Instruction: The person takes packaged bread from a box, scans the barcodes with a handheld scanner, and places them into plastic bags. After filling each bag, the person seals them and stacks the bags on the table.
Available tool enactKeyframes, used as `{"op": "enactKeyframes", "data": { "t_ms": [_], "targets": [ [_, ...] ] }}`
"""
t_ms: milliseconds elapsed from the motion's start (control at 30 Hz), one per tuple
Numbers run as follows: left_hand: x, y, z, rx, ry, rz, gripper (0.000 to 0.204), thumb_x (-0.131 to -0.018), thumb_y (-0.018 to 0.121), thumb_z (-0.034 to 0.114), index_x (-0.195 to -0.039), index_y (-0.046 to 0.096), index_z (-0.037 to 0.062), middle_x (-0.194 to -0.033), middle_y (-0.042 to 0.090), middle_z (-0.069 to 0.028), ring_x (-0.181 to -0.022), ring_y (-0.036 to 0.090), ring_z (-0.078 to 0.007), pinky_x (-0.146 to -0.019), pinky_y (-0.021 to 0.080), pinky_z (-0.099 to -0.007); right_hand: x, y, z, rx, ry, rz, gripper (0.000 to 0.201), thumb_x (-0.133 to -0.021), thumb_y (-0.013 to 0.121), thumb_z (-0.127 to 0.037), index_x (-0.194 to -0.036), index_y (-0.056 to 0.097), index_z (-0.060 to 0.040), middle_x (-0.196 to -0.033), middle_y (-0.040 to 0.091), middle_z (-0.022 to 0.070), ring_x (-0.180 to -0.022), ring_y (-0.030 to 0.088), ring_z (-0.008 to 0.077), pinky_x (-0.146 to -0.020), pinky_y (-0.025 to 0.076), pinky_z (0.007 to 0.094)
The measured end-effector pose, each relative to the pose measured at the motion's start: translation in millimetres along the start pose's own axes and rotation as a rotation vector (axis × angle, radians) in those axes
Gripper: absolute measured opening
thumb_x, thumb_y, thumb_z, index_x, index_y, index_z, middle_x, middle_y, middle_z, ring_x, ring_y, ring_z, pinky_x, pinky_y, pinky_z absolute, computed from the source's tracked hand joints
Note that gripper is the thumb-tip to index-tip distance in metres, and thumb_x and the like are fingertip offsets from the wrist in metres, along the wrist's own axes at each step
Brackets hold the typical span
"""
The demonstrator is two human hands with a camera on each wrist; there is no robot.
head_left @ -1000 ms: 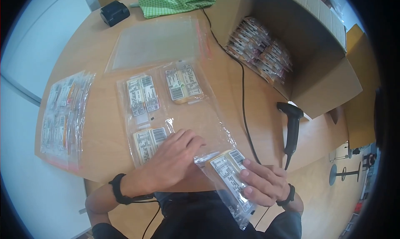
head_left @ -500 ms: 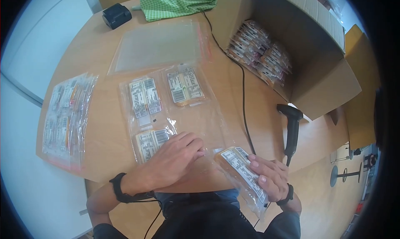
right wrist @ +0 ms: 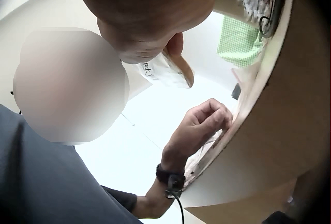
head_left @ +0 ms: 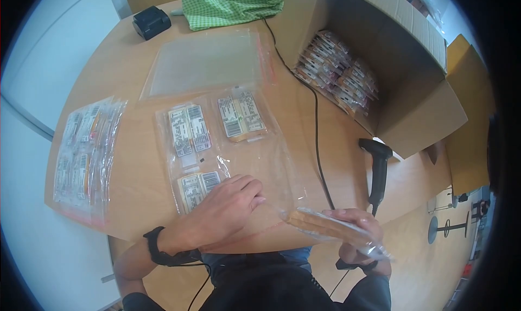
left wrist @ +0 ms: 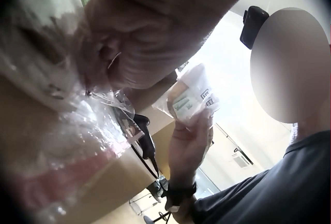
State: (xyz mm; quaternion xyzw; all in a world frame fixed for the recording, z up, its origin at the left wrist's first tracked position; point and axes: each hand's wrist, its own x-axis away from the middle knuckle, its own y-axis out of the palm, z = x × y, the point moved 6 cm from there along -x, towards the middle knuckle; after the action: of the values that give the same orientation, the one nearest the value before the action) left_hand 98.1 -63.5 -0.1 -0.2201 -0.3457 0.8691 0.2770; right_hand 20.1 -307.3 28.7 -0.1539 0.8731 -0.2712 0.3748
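My left hand (head_left: 230, 205) is at the near edge of a large clear plastic bag (head_left: 258, 162), its fingers curled and pinching the film. Three labelled packets lie inside: one at upper left (head_left: 189, 129), one at upper right (head_left: 241, 115), and one at lower left (head_left: 196, 190) partly covered by my hand. My right hand (head_left: 370, 224) grips another flat packet (head_left: 320, 223) in clear wrap, tilted nearly edge-on beside the bag's near right part. The left wrist view shows a label and printed marks on this held packet (left wrist: 189, 99).
Filled bags (head_left: 81, 153) are stacked at the left, and flat clear bags (head_left: 203, 64) lie behind. A cardboard box (head_left: 401, 77) on its side holds many packets (head_left: 339, 69). A barcode scanner (head_left: 378, 170), its cable (head_left: 317, 126), a black device (head_left: 152, 22) and green checked cloth (head_left: 230, 7) surround them.
My right hand has turned the packet from label-up to nearly edge-on and shifted it slightly right. My left hand stays at the bag's near edge.
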Motion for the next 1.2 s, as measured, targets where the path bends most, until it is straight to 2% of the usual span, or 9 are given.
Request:
{"op": "enactKeyframes", "data": {
  "t_ms": [67,100,333,433,567,800,1000,1133,1200],
  "targets": [
    [0.0,-1.9,0.7,0.027,-0.031,0.006,0.009,-0.096,0.062,0.007,-0.099,0.06,-0.0011,-0.093,0.06,-0.016,-0.092,0.06,-0.0361,-0.083,0.05,-0.0445,3.8,-6.7,-4.0,-0.162,0.077,0.309,0.037,-0.101,0.059,-0.004,-0.137,0.053,0.0006,-0.117,0.072,0.0255,-0.102,0.075,0.0356,-0.084,0.06,0.0373],
    [0.6,-2.5,2.3,0.007,-0.019,0.005,0.01,-0.095,0.063,0.008,-0.099,0.06,-0.001,-0.093,0.06,-0.0162,-0.092,0.059,-0.0364,-0.083,0.049,-0.0444,4.7,-7.6,-3.6,-0.123,0.252,0.384,0.04,-0.104,0.059,-0.025,-0.131,0.053,0.0039,-0.107,0.07,0.0175,-0.095,0.069,0.0276,-0.085,0.056,0.0372],
    [10.5,1.7,20.7,-0.199,0.072,-0.047,0.012,-0.095,0.065,0.011,-0.098,0.06,0.0006,-0.102,0.058,-0.0144,-0.101,0.057,-0.034,-0.089,0.048,-0.0427,3.3,-10.4,12.3,-0.575,0.634,0.402,0.046,-0.102,0.066,-0.028,-0.132,0.054,0.0058,-0.111,0.068,0.0106,-0.099,0.064,0.014,-0.087,0.052,0.0298],
    [11.4,5.7,21.1,-0.261,0.021,-0.01,0.016,-0.09,0.07,0.013,-0.099,0.062,0.002,-0.106,0.058,-0.014,-0.104,0.057,-0.0322,-0.091,0.048,-0.0425,1.8,-12.9,0.0,-0.008,0.304,0.339,0.038,-0.1,0.069,-0.013,-0.131,0.056,0.0058,-0.12,0.07,0.0242,-0.102,0.074,0.0289,-0.084,0.061,0.0365],
    [11.4,8.6,16.5,-0.323,0.08,0.023,0.017,-0.088,0.068,0.014,-0.095,0.059,0.0014,-0.101,0.053,-0.0139,-0.099,0.055,-0.0297,-0.087,0.046,-0.0422,-17.9,1.3,-11.9,-0.008,-0.072,0.057,0.041,-0.092,0.072,-0.007,-0.131,0.059,-0.0015,-0.131,0.066,0.0309,-0.119,0.068,0.0463,-0.09,0.062,0.0443],
    [13.9,11.5,10.1,-0.268,0.149,0.017,0.021,-0.088,0.066,0.013,-0.099,0.061,-0.0045,-0.101,0.053,-0.0167,-0.098,0.054,-0.033,-0.088,0.047,-0.0435,-25.2,5.7,-24.3,0.391,-0.304,0.051,0.032,-0.093,0.073,-0.012,-0.122,0.06,-0.0063,-0.125,0.071,0.0215,-0.111,0.073,0.0414,-0.068,0.061,0.0361],
    [6.7,1.2,16.3,-0.129,0.06,0.063,0.017,-0.089,0.067,0.003,-0.104,0.062,-0.0042,-0.101,0.059,-0.0192,-0.096,0.059,-0.0374,-0.084,0.05,-0.0445,-19.3,4.6,-25.6,0.531,-0.359,0.028,0.037,-0.093,0.075,-0.014,-0.125,0.057,-0.0118,-0.13,0.07,0.0172,-0.115,0.071,0.0398,-0.076,0.058,0.0347],
    [8.3,-11.8,9.4,0.039,-0.038,0.139,0.012,-0.093,0.068,0.0,-0.103,0.064,-0.0028,-0.096,0.064,-0.0173,-0.086,0.064,-0.0366,-0.075,0.052,-0.0422,-15.8,-5.1,-11.6,0.263,-0.12,0.055,0.04,-0.096,0.073,-0.012,-0.131,0.054,-0.0039,-0.129,0.068,0.0219,-0.111,0.073,0.0365,-0.078,0.06,0.0364],
    [8.9,-13.4,6.8,0.058,-0.047,0.172,0.009,-0.094,0.068,0.001,-0.102,0.064,-0.0026,-0.093,0.064,-0.0165,-0.082,0.064,-0.0349,-0.072,0.052,-0.0407,0.2,-13.3,9.0,-0.038,0.32,0.245,0.041,-0.103,0.064,-0.014,-0.136,0.047,0.0041,-0.127,0.066,0.0217,-0.107,0.072,0.0291,-0.079,0.061,0.0347]
  ]
}}
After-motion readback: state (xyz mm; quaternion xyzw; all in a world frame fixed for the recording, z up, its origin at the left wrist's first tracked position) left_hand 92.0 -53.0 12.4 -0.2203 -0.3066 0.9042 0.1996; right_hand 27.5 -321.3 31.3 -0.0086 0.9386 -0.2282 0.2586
